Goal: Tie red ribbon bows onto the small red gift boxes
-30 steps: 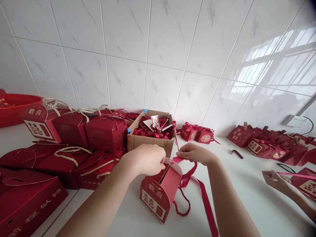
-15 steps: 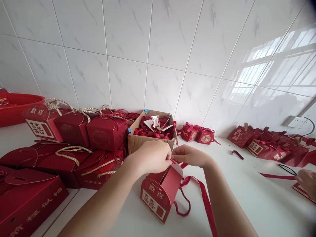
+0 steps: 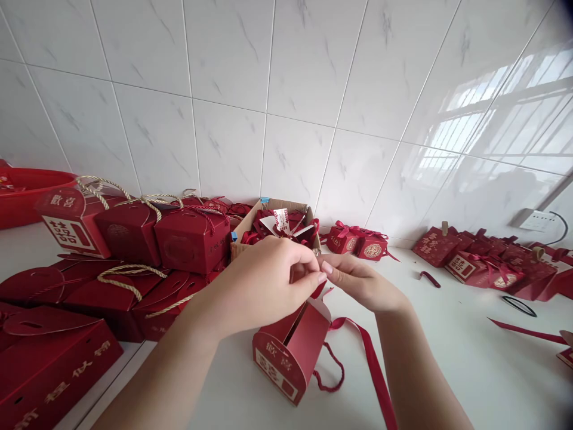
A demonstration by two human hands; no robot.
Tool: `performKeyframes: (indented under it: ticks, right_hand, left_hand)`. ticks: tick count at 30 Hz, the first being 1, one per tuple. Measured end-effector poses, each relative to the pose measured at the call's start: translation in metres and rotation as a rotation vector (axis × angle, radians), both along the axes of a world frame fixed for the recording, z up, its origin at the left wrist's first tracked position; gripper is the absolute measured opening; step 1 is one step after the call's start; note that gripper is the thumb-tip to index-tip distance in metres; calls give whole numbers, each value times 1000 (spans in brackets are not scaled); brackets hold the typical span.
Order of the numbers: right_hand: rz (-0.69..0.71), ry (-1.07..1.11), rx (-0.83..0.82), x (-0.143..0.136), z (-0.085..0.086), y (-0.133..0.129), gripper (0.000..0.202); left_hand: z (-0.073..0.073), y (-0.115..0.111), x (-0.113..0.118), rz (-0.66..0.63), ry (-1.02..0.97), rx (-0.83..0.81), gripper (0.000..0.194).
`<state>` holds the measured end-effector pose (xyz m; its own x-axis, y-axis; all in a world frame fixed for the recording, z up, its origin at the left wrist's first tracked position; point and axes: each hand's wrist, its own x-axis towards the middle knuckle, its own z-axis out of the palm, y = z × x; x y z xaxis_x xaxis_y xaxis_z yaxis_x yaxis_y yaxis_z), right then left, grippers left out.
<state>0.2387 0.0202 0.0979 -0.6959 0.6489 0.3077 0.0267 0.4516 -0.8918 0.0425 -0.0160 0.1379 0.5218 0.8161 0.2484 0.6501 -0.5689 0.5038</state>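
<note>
A red candy box [image 3: 295, 346] with gold lettering and a white label stands on the counter just below my hands. My left hand [image 3: 286, 278], bent at the wrist, pinches thumb and fingers together above the box. Meeting it at the fingertips, my right hand [image 3: 358, 280] is pinched closed too. A bit of red ribbon shows under the fingertips, most of it hidden by them. The long tail of the red ribbon [image 3: 369, 352] runs from behind the box toward the front. A dark red cord handle [image 3: 336, 382] loops out beside the box.
Rows of red boxes [image 3: 192, 242] with rope handles fill the left side. Behind my hands is a cardboard carton [image 3: 244, 230] of ribbons. Two small bowed boxes [image 3: 356, 242] stand by the wall. More boxes [image 3: 487, 263], scissor-like black loops [image 3: 519, 306] and a person's fingers are at right.
Both my hands have risen slightly off the box top, still together at the fingertips. At the right edge, the other person's hand has moved away to the right with a ribbon.
</note>
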Motion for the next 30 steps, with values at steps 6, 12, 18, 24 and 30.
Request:
performKeyframes:
  ticks: [6, 12, 18, 24, 30]
  right_hand:
    - [-10, -60, 13, -1, 3, -6, 22]
    - [-105, -49, 7, -3, 2, -6, 19]
    - [-223, 192, -27, -2, 3, -10, 14]
    - [-313, 262, -32, 0, 3, -9, 12]
    - [-377, 237, -14, -2, 1, -5, 17]
  left_hand:
    - [6, -3, -8, -63, 128, -56, 28]
    - [10, -1, -26, -25, 315, -128, 20]
    - [2, 12, -20, -125, 481, -250, 24]
    - [2, 23, -14, -398, 500, -404, 46]
    - [-4, 29, -8, -322, 569, -361, 67]
